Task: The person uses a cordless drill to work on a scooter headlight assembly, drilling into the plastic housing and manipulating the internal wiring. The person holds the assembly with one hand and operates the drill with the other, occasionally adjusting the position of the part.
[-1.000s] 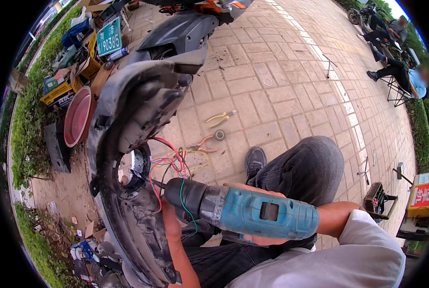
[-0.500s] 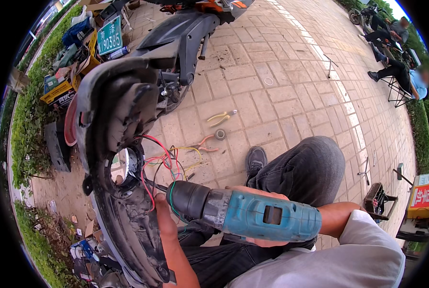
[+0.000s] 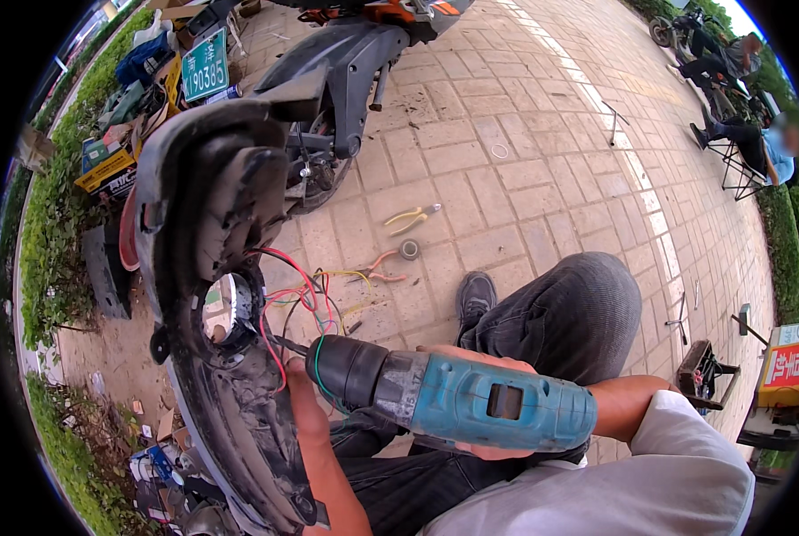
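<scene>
A teal and black cordless drill [image 3: 462, 402] lies across my lap, its chuck pointing left. My right hand [image 3: 489, 357] is wrapped round its grip, mostly hidden under the body. The thin bit [image 3: 289, 345] reaches the black plastic headlight housing [image 3: 247, 406] just below its round opening; whether the tip touches, I cannot tell. My left hand [image 3: 308, 406] grips the housing's near edge beside the chuck, with most fingers hidden behind it. Red, black, green and yellow wires [image 3: 308, 290] hang out by the opening, and a green one loops over the chuck.
On the paving lie yellow-handled pliers [image 3: 408, 217], orange-handled pliers [image 3: 383, 271] and a small round roll [image 3: 409, 249]. A partly stripped motorcycle [image 3: 337, 71] stands ahead. Boxes of parts [image 3: 109, 165] sit at the left by a hedge, a tool tray [image 3: 707, 375] at the right. Seated people are at far right.
The housing has tilted slightly to the left, with my left hand still on it. The drill has shifted a little leftward along with it. Both hands keep their grips.
</scene>
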`<state>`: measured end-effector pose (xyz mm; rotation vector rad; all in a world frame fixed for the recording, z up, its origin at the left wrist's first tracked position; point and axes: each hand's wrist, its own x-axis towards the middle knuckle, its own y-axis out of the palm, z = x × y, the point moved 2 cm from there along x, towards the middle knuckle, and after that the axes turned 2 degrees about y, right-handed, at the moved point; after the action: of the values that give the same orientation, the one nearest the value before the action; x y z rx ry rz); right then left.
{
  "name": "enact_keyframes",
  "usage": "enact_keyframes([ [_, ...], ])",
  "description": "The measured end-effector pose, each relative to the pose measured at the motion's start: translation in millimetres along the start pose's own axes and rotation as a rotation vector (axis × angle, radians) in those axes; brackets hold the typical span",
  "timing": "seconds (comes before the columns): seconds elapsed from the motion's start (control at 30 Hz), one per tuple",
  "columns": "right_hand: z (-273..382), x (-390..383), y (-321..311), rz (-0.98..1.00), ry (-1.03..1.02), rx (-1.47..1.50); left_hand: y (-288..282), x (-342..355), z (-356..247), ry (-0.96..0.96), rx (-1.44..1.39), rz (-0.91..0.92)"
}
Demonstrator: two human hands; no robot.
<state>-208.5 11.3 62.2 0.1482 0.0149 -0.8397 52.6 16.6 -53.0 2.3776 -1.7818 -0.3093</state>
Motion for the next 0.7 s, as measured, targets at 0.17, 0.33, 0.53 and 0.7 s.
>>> enact_keyframes([
  [0.17,0,-1,-1,0.021,0.014,0.043,-2,5,1,-0.013,-0.025,-0.033],
  [0.33,-7,0,-1,0.037,0.017,0.065,-8,3,2,-0.021,-0.026,-0.050],
  [0.53,-11,-1,1,0.024,0.009,0.062,-7,4,3,-0.034,-0.042,-0.038],
  [0.7,-15,0,4,0.018,0.001,0.074,-8,2,8,-0.065,-0.061,-0.019],
])
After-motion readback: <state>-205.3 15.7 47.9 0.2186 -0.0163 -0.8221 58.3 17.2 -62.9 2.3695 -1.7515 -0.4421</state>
